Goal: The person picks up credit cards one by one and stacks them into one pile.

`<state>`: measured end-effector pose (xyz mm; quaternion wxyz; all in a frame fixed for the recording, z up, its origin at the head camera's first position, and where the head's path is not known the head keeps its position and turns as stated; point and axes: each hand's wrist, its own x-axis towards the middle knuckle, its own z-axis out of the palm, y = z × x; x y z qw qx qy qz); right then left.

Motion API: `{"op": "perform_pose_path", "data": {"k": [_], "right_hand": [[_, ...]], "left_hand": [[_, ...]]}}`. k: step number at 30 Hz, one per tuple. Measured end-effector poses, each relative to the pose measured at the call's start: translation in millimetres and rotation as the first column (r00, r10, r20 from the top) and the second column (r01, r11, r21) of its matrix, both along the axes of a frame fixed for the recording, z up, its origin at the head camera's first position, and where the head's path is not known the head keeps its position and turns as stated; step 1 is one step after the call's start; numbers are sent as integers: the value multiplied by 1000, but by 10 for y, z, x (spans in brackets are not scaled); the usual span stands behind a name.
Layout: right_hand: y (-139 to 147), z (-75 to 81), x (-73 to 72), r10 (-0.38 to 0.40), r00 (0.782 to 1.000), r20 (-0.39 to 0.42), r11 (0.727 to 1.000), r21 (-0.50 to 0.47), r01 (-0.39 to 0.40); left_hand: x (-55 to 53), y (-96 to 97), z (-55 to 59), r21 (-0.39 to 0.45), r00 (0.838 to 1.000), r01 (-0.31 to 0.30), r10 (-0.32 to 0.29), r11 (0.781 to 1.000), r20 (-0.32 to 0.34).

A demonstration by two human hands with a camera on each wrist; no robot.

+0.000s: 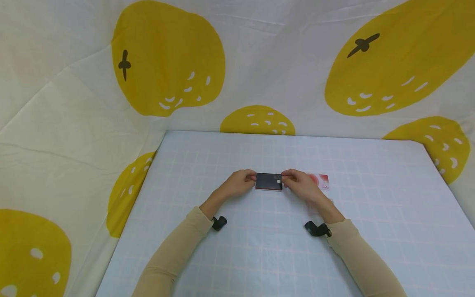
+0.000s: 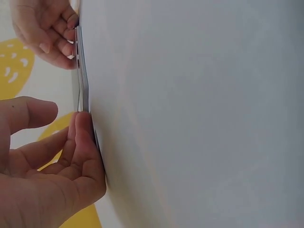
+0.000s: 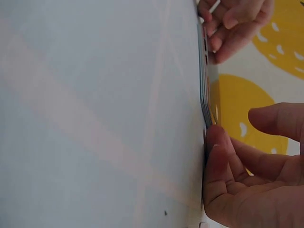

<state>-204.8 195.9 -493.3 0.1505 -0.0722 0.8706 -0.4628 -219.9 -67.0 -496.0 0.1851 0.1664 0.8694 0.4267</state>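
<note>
A small stack of cards (image 1: 269, 181) lies in front of me on the table, a dark card with a chip uppermost. Its layered edges show in the left wrist view. My left hand (image 1: 240, 183) touches the stack's left end with its fingertips. At the right end, the fingertips of my right hand (image 1: 301, 185) press on the stack. Both thumbs stand apart from the cards in the wrist views. A white and red card (image 1: 324, 181) lies just beyond my right hand, partly hidden by it.
A pale table top (image 1: 208, 156) with a faint grid spreads around the hands. White cloth (image 1: 259, 62) with yellow fruit shapes hangs behind it and at the left. A black wrist device (image 1: 316, 228) sits by my right cuff, another (image 1: 219, 223) by my left.
</note>
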Motion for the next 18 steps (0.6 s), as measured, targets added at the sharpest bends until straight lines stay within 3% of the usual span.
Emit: {"op": "perform_pose_path", "data": {"k": [18], "right_hand": [[10, -20, 0, 20, 1000, 4, 999, 35, -21]], "left_hand": [[-2, 33, 26, -39, 1000, 12, -11, 999, 13]]}}
